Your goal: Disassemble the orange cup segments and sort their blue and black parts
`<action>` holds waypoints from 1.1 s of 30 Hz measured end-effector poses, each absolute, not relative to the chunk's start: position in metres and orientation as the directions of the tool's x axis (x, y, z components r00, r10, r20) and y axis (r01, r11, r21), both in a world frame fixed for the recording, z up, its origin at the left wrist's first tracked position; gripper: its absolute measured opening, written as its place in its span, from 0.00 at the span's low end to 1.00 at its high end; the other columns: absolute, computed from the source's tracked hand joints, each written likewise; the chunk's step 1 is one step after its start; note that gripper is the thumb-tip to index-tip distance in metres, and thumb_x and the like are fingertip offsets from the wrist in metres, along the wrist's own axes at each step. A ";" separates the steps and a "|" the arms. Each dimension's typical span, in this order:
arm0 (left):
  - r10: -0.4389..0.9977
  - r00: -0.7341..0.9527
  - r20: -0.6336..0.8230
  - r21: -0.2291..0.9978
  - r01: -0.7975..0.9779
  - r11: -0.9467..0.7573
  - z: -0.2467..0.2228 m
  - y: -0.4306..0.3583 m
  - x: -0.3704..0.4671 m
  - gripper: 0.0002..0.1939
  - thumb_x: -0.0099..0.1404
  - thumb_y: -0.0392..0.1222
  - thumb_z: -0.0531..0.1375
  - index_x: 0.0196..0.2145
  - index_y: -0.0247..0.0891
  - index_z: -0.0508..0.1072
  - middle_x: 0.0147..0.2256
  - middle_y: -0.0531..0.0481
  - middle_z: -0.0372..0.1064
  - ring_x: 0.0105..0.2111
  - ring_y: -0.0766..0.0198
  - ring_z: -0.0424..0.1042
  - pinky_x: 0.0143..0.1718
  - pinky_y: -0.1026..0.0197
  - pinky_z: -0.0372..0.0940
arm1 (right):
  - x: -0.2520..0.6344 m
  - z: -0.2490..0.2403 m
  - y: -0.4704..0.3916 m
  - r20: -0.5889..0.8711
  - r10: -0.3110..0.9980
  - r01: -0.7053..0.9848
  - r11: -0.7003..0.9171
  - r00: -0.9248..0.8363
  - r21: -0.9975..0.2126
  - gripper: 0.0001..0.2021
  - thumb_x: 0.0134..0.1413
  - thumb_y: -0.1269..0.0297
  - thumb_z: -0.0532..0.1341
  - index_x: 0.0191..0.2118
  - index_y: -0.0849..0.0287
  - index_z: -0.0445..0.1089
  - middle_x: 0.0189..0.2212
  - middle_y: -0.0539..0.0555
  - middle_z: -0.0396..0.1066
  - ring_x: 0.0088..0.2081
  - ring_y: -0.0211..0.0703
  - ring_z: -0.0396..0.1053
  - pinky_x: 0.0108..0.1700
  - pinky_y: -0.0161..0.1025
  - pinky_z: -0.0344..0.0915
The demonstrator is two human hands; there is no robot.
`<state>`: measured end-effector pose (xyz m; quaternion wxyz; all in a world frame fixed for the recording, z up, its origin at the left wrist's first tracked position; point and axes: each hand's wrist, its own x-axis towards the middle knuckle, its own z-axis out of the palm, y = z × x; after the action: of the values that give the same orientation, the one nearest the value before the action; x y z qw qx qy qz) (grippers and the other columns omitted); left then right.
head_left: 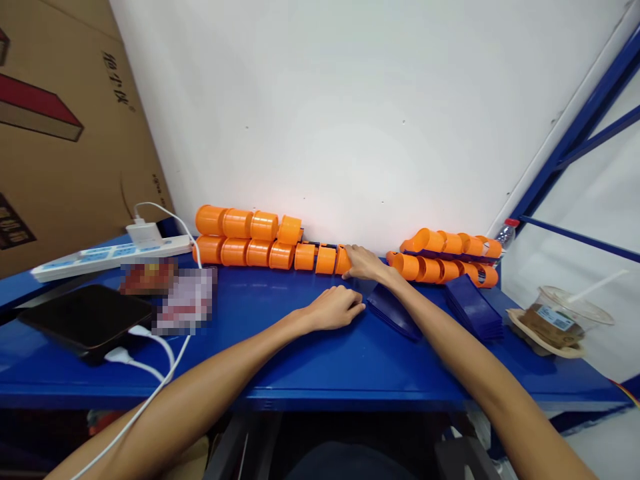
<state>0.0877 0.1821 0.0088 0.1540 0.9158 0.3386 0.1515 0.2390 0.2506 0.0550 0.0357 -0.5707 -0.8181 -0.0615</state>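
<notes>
Along the wall, a lower row of glossy orange cylinders (pixel 257 253) lies on its side on the blue table (pixel 305 363), with a shorter row stacked over its left part. My right hand (pixel 363 261) is closed over the orange cylinder (pixel 343 260) at the right end of the lower row, hiding part of it. On the tabletop in front of that row rests my left hand (pixel 337 308), its fingers curled in and its thumb pointing right; no object shows in it. A stack of dark blue flat pieces (pixel 393 312) lies just right of it, partly behind my right forearm.
More stacked orange cylinders (pixel 445 257) stand at the back right, with another blue stack (pixel 473 307) before them. A drink cup (pixel 557 320) and a bottle (pixel 507 233) are farther right. A power strip (pixel 115 255), a black device (pixel 87 317) and white cables (pixel 187 343) occupy the left.
</notes>
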 end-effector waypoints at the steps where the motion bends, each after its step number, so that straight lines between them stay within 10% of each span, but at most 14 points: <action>1: 0.667 0.725 0.174 0.387 0.572 -0.723 0.009 0.182 0.088 0.17 0.74 0.46 0.53 0.28 0.41 0.72 0.28 0.44 0.74 0.29 0.54 0.73 0.31 0.57 0.53 | 0.240 0.057 0.249 0.124 0.928 0.936 0.346 -0.352 0.067 0.36 0.54 0.56 0.74 0.64 0.66 0.64 0.59 0.72 0.71 0.59 0.62 0.71 0.55 0.50 0.69; 10: 0.655 0.741 0.149 0.401 0.560 -0.725 0.008 0.182 0.089 0.18 0.74 0.47 0.52 0.26 0.42 0.66 0.27 0.46 0.72 0.29 0.54 0.71 0.30 0.57 0.48 | 0.321 0.131 0.222 0.358 0.886 0.956 0.274 -0.293 0.102 0.30 0.61 0.65 0.66 0.67 0.65 0.64 0.63 0.68 0.70 0.64 0.59 0.67 0.65 0.53 0.63; 25: 0.668 0.721 0.185 0.478 0.528 -0.702 0.009 0.182 0.089 0.18 0.72 0.44 0.55 0.23 0.41 0.65 0.23 0.49 0.68 0.25 0.59 0.67 0.29 0.58 0.49 | 0.408 0.141 0.223 0.185 0.975 0.971 0.078 -0.121 0.224 0.46 0.49 0.72 0.66 0.74 0.72 0.53 0.69 0.73 0.61 0.67 0.64 0.62 0.65 0.52 0.62; 33: 0.863 0.469 0.189 0.942 0.162 -0.295 0.010 0.193 0.095 0.20 0.72 0.59 0.55 0.29 0.42 0.63 0.20 0.55 0.64 0.17 0.64 0.65 0.20 0.63 0.58 | 0.365 0.166 0.189 0.508 0.811 0.957 0.263 -0.290 0.125 0.44 0.53 0.60 0.69 0.73 0.58 0.52 0.66 0.66 0.64 0.63 0.69 0.64 0.62 0.62 0.64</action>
<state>0.0945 0.1929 0.0098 0.4733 0.7146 0.3586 0.3698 0.3653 0.1893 0.1663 0.1744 -0.5698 -0.7755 -0.2087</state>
